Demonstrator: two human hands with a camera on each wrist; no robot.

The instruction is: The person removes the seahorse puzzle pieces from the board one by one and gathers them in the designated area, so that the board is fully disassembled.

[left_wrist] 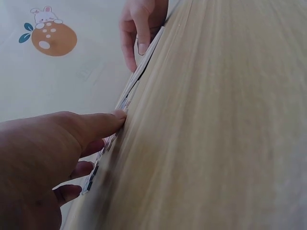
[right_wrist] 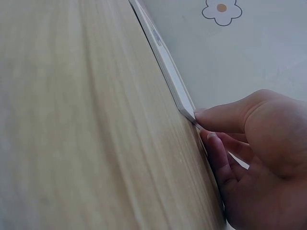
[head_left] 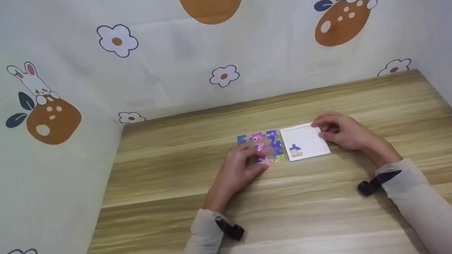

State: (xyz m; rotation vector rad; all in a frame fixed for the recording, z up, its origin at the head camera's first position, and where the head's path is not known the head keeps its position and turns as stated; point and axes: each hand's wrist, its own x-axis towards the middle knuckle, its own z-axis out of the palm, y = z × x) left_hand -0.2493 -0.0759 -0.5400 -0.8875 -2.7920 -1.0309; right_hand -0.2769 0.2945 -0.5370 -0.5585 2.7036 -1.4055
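Observation:
A white square puzzle tray [head_left: 311, 141] lies flat on the table. One blue and tan jigsaw piece [head_left: 296, 150] sits in its lower left part. Just left of the tray, several colourful jigsaw pieces [head_left: 275, 146] in pink, purple and green lie in loose rows. My left hand [head_left: 236, 169] reaches over these pieces and hides some of them; its relaxed fingers are spread, with the thumb [left_wrist: 108, 123] at their near edge. With thumb and fingers, my right hand [head_left: 347, 132] holds the tray by its right edge, near the far corner.
The wood-grain table [head_left: 293, 220] extends around the puzzle on every side. A pale cloth [head_left: 171, 59] printed with rabbits, orange fruit and flowers rises behind it and along the sides. Black camera straps [head_left: 375, 184] circle both sleeves.

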